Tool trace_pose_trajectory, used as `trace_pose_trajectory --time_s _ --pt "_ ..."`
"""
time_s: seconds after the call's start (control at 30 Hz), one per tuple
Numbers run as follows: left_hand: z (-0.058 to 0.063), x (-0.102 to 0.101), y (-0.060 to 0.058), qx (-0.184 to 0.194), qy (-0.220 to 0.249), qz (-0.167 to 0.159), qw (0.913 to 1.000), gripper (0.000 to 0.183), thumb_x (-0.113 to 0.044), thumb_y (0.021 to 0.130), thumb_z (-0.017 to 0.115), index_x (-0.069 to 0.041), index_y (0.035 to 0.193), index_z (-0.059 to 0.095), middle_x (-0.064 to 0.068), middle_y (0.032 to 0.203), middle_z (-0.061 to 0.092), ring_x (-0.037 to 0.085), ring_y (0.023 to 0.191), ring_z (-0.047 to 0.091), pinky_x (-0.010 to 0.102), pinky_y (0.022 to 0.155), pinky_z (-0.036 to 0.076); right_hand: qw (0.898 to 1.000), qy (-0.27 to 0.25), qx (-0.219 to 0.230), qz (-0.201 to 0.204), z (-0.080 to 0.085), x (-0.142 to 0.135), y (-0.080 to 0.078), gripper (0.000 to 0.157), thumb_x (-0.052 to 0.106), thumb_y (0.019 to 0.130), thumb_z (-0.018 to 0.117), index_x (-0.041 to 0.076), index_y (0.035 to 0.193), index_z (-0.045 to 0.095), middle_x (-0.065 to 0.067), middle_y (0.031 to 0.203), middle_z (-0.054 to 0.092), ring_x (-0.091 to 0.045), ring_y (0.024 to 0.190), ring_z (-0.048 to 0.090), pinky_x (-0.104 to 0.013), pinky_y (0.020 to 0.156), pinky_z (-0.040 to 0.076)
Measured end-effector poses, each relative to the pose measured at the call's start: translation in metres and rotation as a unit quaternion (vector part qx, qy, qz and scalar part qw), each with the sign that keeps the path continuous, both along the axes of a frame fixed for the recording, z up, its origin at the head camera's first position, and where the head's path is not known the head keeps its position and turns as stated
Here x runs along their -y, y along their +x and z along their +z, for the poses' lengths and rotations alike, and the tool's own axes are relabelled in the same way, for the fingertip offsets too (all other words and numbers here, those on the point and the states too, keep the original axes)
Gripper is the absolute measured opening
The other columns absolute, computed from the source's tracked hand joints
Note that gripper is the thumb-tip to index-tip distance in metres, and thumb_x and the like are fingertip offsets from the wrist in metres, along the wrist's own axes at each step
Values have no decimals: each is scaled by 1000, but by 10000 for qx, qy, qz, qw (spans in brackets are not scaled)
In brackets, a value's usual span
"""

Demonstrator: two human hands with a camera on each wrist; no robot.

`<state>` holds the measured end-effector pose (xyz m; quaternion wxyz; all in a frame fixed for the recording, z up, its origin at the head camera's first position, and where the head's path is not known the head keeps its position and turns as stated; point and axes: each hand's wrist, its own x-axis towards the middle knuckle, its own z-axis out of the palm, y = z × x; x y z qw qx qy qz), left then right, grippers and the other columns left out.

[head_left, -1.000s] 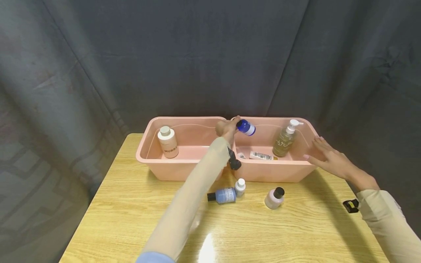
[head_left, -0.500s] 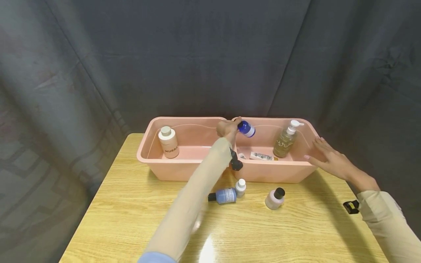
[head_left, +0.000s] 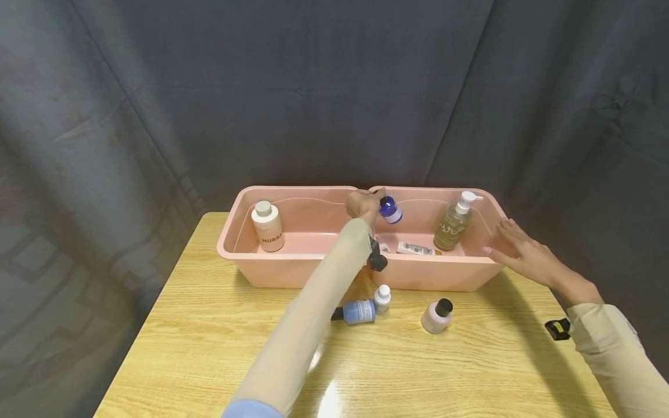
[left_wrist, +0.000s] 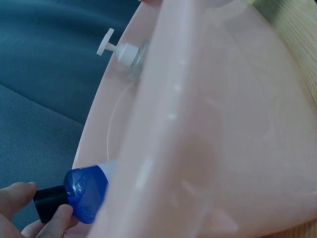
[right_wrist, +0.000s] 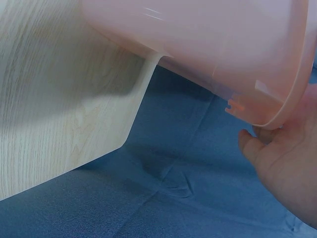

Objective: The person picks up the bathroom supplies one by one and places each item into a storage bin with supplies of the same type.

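Note:
My left hand [head_left: 362, 204] pinches a small blue bottle [head_left: 389, 210] by its black cap [left_wrist: 50, 201], thumb and fingers on opposite sides. The bottle hangs tilted, base downward and to the right, inside the right pink bin [head_left: 434, 274] near its left wall. My right hand [head_left: 530, 255] rests against that bin's right rim, its fingers straight. Within this bin stand a greenish pump bottle [head_left: 452, 227] with a white pump and, lying flat, a white tube [head_left: 414, 248]. Another small white item [head_left: 384, 247] lies beside the tube, partly hidden.
The left pink bin [head_left: 292, 270] holds a white bottle [head_left: 269, 232]. On the wooden table [head_left: 209, 348], a blue bottle [head_left: 359, 312] lies beside an upright small white bottle [head_left: 382, 298]; a pale pink bottle [head_left: 434, 319] stands farther right. A dark curtain [head_left: 313, 87] hangs behind.
The blue bottle in my left hand has tipped further, with its base swinging lower and slightly left. That hand has shifted slightly right and down. My right hand stays at the rim.

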<state>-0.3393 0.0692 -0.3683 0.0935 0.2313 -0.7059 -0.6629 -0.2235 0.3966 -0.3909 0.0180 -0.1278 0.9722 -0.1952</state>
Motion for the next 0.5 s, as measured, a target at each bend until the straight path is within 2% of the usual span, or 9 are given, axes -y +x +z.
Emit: trace_pose_trajectory --time_s 0.13,0.27,0.5 --pt "3 0 5 -180 -317 -76 9993 17 -14 73 88 -6 84 79 6 87 75 23 90 68 32 84 55 9999 50 -83 31 0 0 0 82 42 99 56 -7 153 19 -25 162 4 -39 149 -2 -83 95 18" --pt "3 -1 7 -348 -356 -93 9987 13 -5 73 85 -5 83 77 5 83 75 23 85 68 32 81 55 9999 69 -82 31 1 0 0 82 43 99 56 -7 153 19 -25 162 4 -39 149 -2 -82 95 19" --pt "1 -2 4 -150 -367 -50 9992 11 -7 74 85 -7 81 76 2 82 73 20 83 63 35 83 52 10000 23 49 -16 2 1 1 84 44 99 55 -6 154 17 -25 162 2 -41 148 -1 -83 94 17"
